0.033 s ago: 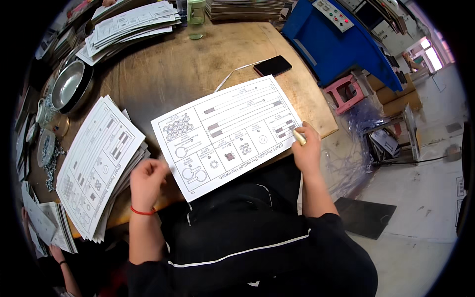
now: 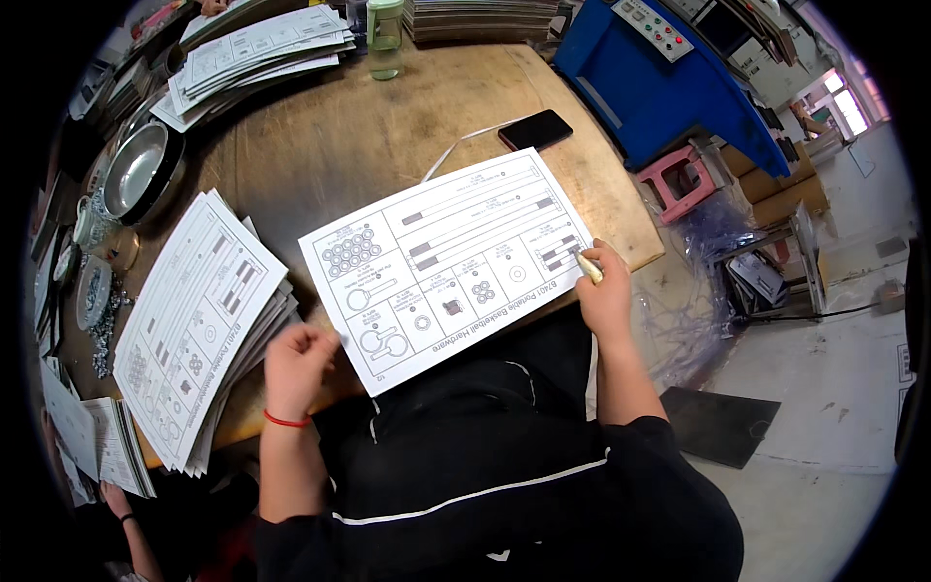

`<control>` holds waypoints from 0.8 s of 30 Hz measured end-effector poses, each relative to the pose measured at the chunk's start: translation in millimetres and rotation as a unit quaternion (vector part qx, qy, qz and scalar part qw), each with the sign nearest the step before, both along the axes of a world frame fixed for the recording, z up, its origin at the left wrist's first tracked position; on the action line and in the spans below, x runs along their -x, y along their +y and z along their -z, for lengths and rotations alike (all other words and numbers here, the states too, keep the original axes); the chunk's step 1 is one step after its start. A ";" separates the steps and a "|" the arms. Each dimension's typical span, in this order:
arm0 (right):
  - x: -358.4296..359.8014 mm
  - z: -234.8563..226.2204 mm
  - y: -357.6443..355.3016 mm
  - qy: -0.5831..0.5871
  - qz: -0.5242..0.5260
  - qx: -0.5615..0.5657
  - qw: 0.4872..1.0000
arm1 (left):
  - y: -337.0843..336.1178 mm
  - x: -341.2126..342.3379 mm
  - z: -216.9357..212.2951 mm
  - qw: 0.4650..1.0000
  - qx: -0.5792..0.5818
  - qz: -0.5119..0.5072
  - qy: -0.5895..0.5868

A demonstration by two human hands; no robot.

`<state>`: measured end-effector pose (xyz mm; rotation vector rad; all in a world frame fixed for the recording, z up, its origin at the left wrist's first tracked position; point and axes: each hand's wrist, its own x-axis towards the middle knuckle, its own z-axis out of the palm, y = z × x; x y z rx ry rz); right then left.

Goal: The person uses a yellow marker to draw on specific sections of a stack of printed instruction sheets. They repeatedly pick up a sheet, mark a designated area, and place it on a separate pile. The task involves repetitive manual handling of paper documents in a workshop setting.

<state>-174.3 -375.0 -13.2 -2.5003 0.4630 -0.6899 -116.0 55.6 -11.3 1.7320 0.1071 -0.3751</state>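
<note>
While the left hand [image 2: 299, 361] curls loosely into a fist at the near left corner of the printed sheet [image 2: 448, 262], touching its edge, the right hand [image 2: 603, 291] pinches a small pale marker [image 2: 589, 266] against the sheet's right edge. Left of the fist lies a paper stack [image 2: 194, 320]; beyond the sheet sits a black phone [image 2: 534, 129].
</note>
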 end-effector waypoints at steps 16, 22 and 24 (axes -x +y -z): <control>-15.4 -4.5 29.2 -0.085 -0.043 -0.137 0.986 | 60.8 16.9 -62.3 0.971 0.094 -0.106 -0.190; -22.9 8.1 31.5 -0.027 -0.101 -0.139 0.985 | 84.3 14.3 -41.3 0.945 0.147 -0.256 -0.139; -30.9 -6.7 41.4 -0.053 -0.126 -0.405 0.904 | 58.0 12.2 -27.1 0.955 0.188 -0.214 -0.084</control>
